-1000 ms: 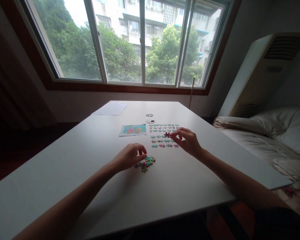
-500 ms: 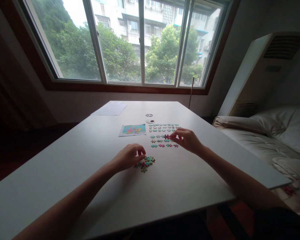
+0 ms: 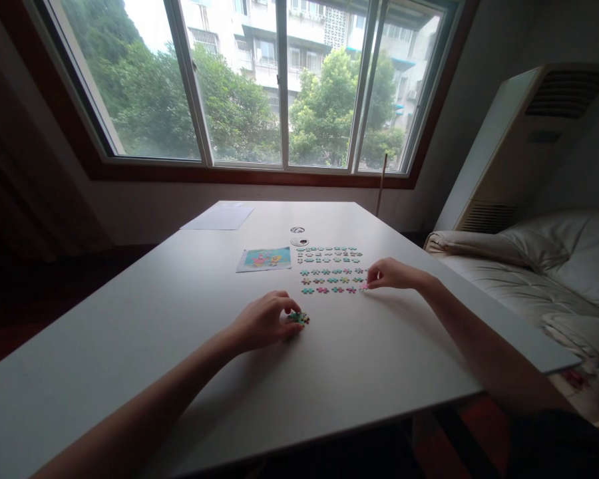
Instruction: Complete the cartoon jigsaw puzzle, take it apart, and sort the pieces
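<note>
My left hand (image 3: 265, 322) curls around the near side of a small pile of loose jigsaw puzzle pieces (image 3: 299, 319). Its thumb and fingers press on the pile's edges and hide part of it. Farther right, my right hand (image 3: 393, 274) pinches a pink puzzle piece (image 3: 364, 287) at the table surface. That piece is at the right end of the nearest row of puzzle pieces (image 3: 329, 290). More rows of small green, pink and yellow pieces (image 3: 325, 271) lie beyond it, spaced apart.
Left of the rows lies a colourful picture sheet (image 3: 264, 259). Two small round items (image 3: 299, 242) lie behind it on the white table (image 3: 359, 359). White paper (image 3: 218, 217) is at the far left corner. A pale sofa (image 3: 519, 266) stands on the right.
My right hand has moved right and nearer, from the middle rows to the end of the nearest row. My left hand has shifted right against the pile, which now looks more compact.
</note>
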